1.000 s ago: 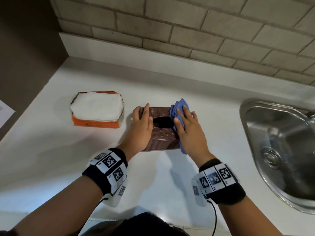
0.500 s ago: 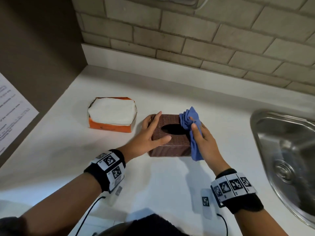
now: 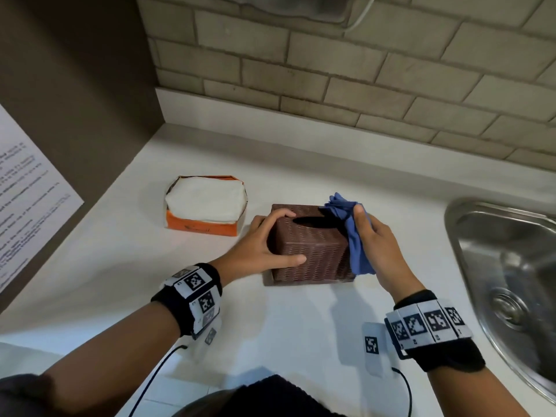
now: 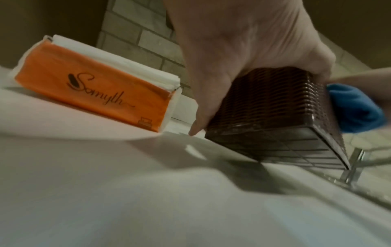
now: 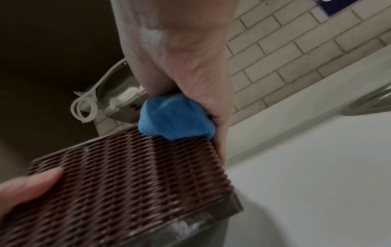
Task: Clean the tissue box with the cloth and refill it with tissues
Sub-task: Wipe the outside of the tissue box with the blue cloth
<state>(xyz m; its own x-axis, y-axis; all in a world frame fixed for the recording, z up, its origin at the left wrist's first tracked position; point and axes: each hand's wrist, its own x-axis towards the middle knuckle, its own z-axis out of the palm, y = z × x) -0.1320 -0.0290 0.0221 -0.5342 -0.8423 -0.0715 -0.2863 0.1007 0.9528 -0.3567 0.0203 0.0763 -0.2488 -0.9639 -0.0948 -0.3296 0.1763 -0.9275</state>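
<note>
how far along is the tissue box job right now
Nothing looks finished yet. In hand: the left hand grips the brown woven tissue box while the right hand presses the blue cloth on its right end. Left: refilling; the tissues still sit in the orange tissue pack beside it.

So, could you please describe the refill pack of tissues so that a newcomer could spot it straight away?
Start at the steel sink on the right of the white counter and look left, past the brown woven tissue box. The tissue pack lies beside that box, nearer the corner. It is the only orange thing there, its top open on a white stack of tissues.
</note>
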